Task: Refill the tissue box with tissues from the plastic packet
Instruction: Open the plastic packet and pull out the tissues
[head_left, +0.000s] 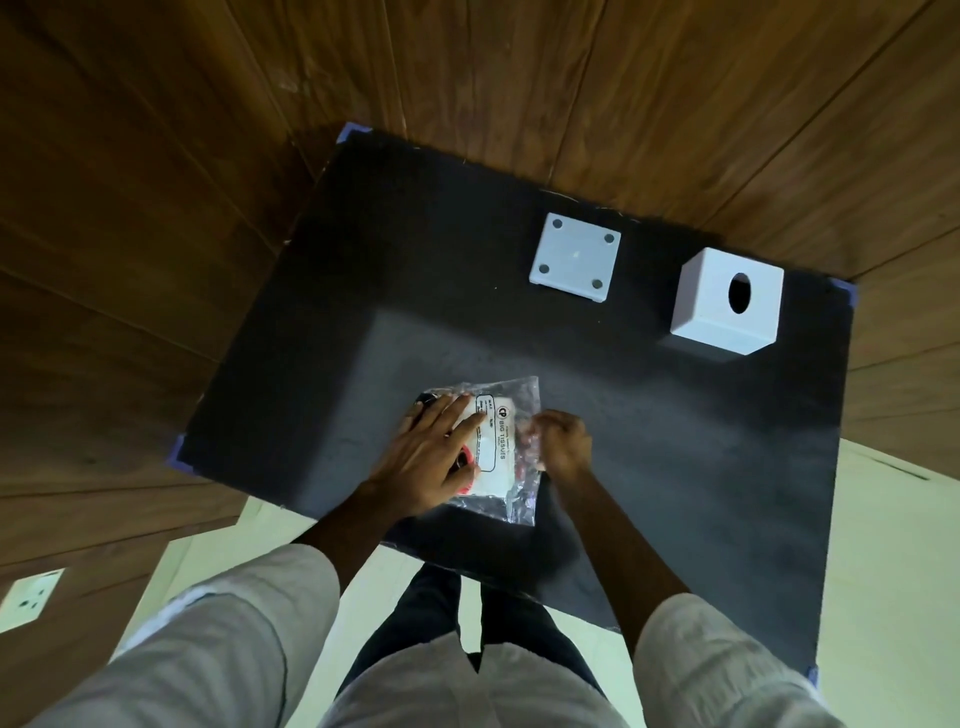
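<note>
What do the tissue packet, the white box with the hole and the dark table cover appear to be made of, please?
The tissue packet looks like thin clear plastic film: glossy, crinkled, its contents showing through. The white box seems to be rigid moulded plastic with a smooth matte finish and clean edges, though painted wood cannot be ruled out. The dark table cover appears to be a matte, slightly grainy sheet, perhaps foam or felt.

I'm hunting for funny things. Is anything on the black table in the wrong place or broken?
Nothing looks broken or spilled. One thing is apart: the tissue box stands at the far right without its base plate, which lies beside it, feet up. Both hands, left and right, are on the plastic packet.
</note>
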